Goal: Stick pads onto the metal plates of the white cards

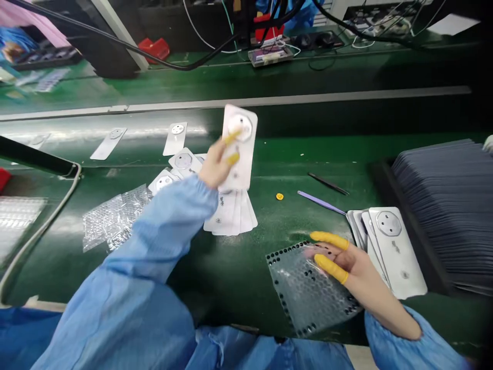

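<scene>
Left hand (215,165): our grip holds a white panel (242,172) over more panels (231,221) on the counter (223,288); likely light, stiff, slippery, best taken by long edges | right hand (360,267): at bubble bag (311,300), closure unclear; probably soft, limp, easiest pinched at its rim

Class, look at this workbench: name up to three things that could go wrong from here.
The left hand might drop the raised white panel onto the fanned panels below, scuffing them.
The loose yellow disc could get knocked away.
The purple tweezers, lying against the right-hand panel stack, might scratch it.
</scene>
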`<move>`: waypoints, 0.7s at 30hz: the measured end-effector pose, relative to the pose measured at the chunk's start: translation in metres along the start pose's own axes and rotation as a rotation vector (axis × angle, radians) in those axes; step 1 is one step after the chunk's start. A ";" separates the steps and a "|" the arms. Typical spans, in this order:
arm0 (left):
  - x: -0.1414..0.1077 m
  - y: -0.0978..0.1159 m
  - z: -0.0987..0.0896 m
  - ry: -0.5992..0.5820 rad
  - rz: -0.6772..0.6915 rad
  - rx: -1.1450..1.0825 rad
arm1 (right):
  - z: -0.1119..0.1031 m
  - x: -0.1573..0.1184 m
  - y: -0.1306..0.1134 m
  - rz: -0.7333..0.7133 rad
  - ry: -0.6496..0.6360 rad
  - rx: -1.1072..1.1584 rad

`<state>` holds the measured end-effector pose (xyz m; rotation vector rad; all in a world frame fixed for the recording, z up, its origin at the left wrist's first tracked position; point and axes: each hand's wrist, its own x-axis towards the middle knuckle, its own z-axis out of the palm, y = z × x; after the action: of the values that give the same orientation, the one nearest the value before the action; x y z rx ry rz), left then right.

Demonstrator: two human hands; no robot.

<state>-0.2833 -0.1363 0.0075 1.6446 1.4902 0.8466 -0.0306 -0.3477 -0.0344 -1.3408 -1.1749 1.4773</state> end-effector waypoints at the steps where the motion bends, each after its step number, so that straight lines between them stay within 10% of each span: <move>1: -0.034 -0.003 -0.004 -0.115 -0.058 -0.122 | -0.002 0.003 -0.005 0.031 -0.019 0.015; 7: -0.173 -0.025 0.011 -0.516 -0.443 -0.413 | 0.005 0.027 0.003 -0.070 -0.157 -0.137; 13: -0.190 -0.040 0.036 -0.414 -0.403 -0.408 | 0.036 0.020 0.016 -0.598 0.059 -0.758; 21: -0.200 -0.054 0.043 -0.432 -0.200 -0.406 | 0.074 0.011 0.022 -0.723 -0.214 -0.742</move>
<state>-0.2941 -0.3371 -0.0582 1.2531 1.0743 0.5873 -0.1053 -0.3516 -0.0578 -1.0030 -2.1946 0.6745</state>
